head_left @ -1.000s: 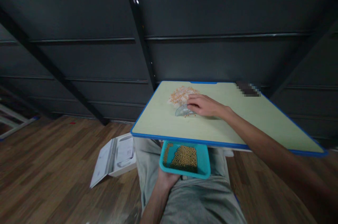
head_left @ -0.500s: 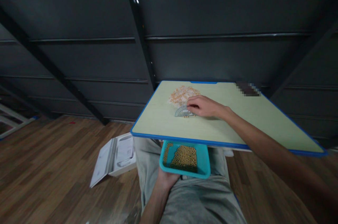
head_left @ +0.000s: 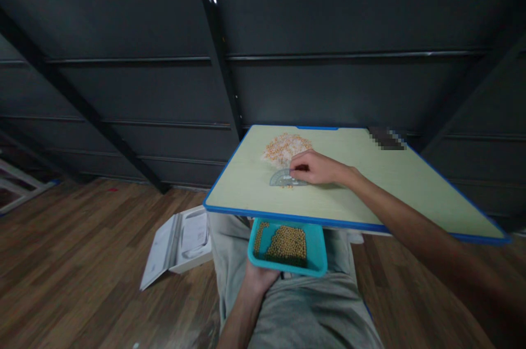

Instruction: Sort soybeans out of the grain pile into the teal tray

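Jutting leftward, protractor (head_left: pixel 281 178) is grasped by right hand (head_left: pixel 316 167) | teal tray (head_left: pixel 317 249) is held at near edge by left hand (head_left: pixel 259 279)

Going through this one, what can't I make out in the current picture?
All in the head view:
Fingers of the left hand: mostly hidden by the rectangular turquoise plastic tray.
Scale on the clear half-round plastic protractor: too small to read, right end covered by the right hand.
Dark object at the far right of the pale green, blue-edged tabletop: pixelated.
Rest of the right arm: cut off, lower right.
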Motion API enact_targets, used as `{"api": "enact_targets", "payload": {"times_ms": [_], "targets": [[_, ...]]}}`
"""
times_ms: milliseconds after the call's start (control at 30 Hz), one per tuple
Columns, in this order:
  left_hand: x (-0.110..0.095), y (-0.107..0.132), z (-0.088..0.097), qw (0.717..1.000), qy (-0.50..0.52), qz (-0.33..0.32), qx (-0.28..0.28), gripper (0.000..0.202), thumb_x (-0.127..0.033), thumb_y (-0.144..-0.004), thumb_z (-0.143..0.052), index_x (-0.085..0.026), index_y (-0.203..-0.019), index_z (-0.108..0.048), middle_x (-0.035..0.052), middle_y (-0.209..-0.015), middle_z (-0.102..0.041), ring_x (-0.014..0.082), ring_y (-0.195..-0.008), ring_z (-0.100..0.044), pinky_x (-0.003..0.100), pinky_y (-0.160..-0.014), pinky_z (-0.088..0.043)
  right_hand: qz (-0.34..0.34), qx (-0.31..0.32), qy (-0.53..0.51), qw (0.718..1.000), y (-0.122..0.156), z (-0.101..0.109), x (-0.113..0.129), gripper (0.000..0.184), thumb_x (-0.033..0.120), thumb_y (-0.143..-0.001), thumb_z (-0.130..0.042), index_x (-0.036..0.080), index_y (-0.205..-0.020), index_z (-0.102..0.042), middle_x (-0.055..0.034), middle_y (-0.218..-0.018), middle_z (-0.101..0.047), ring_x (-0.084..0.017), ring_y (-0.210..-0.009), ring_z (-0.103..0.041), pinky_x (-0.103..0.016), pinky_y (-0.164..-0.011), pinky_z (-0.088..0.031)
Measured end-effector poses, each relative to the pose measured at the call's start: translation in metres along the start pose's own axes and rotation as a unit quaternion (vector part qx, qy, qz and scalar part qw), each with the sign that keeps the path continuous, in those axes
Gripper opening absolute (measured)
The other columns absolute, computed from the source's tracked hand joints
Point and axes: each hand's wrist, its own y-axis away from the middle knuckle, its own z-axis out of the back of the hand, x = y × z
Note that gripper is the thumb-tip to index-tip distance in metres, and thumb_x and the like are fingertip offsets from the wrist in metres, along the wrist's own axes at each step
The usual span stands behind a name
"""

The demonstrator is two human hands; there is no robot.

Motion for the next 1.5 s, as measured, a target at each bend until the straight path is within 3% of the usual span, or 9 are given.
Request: {"api": "enact_targets", "payload": {"times_ms": [133, 267, 567, 767, 867, 967, 1067, 1200, 1500], "targets": [[-0.002, 0.001, -0.008, 1.0, -0.001, -0.001, -0.01, 0.036, -0.05, -0.097, -0.057, -0.026, -0.105, -0.083, 0.0037, -0.122, -0.083, 0.0334, -0.138, -0.061, 0.049, -0.123, -0.042, -0.006, 0.018, -0.036, 0.999, 0.0, -0.003, 0.004, 0.022, 0.029, -0.097, -0.057, 0.02, -0.079, -0.065, -0.0002, -0.073, -0.061, -0.015, -0.069, -0.05, -0.032, -0.071, -0.039], [-0.002, 0.002, -0.012, 1.0, -0.004, -0.004, -0.016, 0.036, -0.052, -0.096, -0.059, -0.027, -0.104, -0.084, 0.0029, -0.128, -0.08, 0.0354, -0.141, -0.059, 0.052, -0.124, -0.041, -0.014, 0.041, -0.072, 0.996, 0.001, -0.004, 0.008, 0.02, 0.029, -0.094, -0.062, 0.019, -0.076, -0.066, 0.0025, -0.066, -0.054, -0.013, -0.064, -0.047, -0.03, -0.064, -0.036], [0.003, 0.0, -0.008, 0.999, -0.001, -0.023, -0.022, 0.036, -0.054, -0.092, -0.064, -0.025, -0.102, -0.082, 0.0055, -0.126, -0.081, 0.0358, -0.139, -0.06, 0.051, -0.125, -0.041, -0.019, 0.112, -0.188, 0.976, 0.0, -0.014, 0.03, 0.015, 0.028, -0.09, -0.066, 0.017, -0.085, -0.074, 0.0006, -0.067, -0.067, -0.013, -0.061, -0.059, -0.027, -0.061, -0.043], [0.004, -0.004, -0.003, 1.0, 0.013, -0.012, -0.023, 0.035, -0.053, -0.091, -0.066, -0.025, -0.104, -0.082, 0.005, -0.123, -0.082, 0.0357, -0.138, -0.061, 0.049, -0.124, -0.042, -0.019, 0.129, -0.21, 0.969, -0.001, -0.018, 0.035, 0.017, 0.031, -0.091, -0.067, 0.016, -0.088, -0.075, -0.0004, -0.068, -0.07, -0.014, -0.062, -0.064, -0.026, -0.062, -0.046], [0.006, -0.006, 0.006, 1.0, 0.025, -0.014, -0.011, 0.035, -0.05, -0.095, -0.062, -0.024, -0.108, -0.083, 0.0058, -0.123, -0.082, 0.0337, -0.137, -0.062, 0.047, -0.124, -0.042, -0.007, 0.123, -0.197, 0.973, -0.001, -0.018, 0.034, 0.017, 0.031, -0.091, -0.067, 0.016, -0.088, -0.075, 0.0007, -0.069, -0.067, -0.013, -0.063, -0.06, -0.027, -0.062, -0.043], [0.007, -0.007, 0.016, 0.999, 0.05, -0.019, 0.01, 0.032, -0.044, -0.096, -0.061, -0.023, -0.108, -0.083, 0.0082, -0.119, -0.083, 0.0334, -0.134, -0.065, 0.052, -0.123, -0.042, 0.004, 0.099, -0.168, 0.981, -0.002, -0.016, 0.03, 0.019, 0.032, -0.094, -0.065, 0.016, -0.087, -0.074, 0.0006, -0.071, -0.065, -0.013, -0.065, -0.055, -0.028, -0.064, -0.04], [0.009, -0.006, 0.025, 0.998, 0.056, -0.022, 0.018, 0.032, -0.038, -0.097, -0.057, -0.021, -0.103, -0.084, 0.01, -0.114, -0.084, 0.0336, -0.132, -0.066, 0.055, -0.121, -0.044, 0.006, 0.018, -0.106, 0.994, -0.004, -0.007, 0.023, 0.023, 0.032, -0.099, -0.059, 0.017, -0.084, -0.068, -0.0005, -0.074, -0.062, -0.014, -0.069, -0.051, -0.03, -0.067, -0.037], [0.008, -0.004, 0.029, 0.998, 0.057, -0.017, 0.032, 0.041, -0.038, -0.102, -0.047, -0.019, -0.105, -0.084, 0.0103, -0.113, -0.084, 0.0314, -0.128, -0.069, 0.051, -0.119, -0.045, 0.001, -0.082, 0.006, 0.997, -0.001, 0.011, 0.006, 0.023, 0.028, -0.1, -0.054, 0.019, -0.079, -0.058, -0.0029, -0.08, -0.059, -0.017, -0.076, -0.048, -0.033, -0.075, -0.035], [0.006, -0.006, 0.025, 0.996, 0.062, -0.014, 0.069, 0.047, -0.038, -0.106, -0.04, -0.019, -0.11, -0.083, 0.0087, -0.112, -0.085, 0.0279, -0.107, -0.077, 0.047, -0.118, -0.046, -0.046, -0.046, 0.04, 0.997, 0.016, 0.036, -0.034, 0.026, 0.035, -0.099, -0.053, 0.017, -0.086, -0.067, -0.006, -0.085, -0.064, -0.019, -0.075, -0.053, -0.033, -0.073, -0.036]]}}
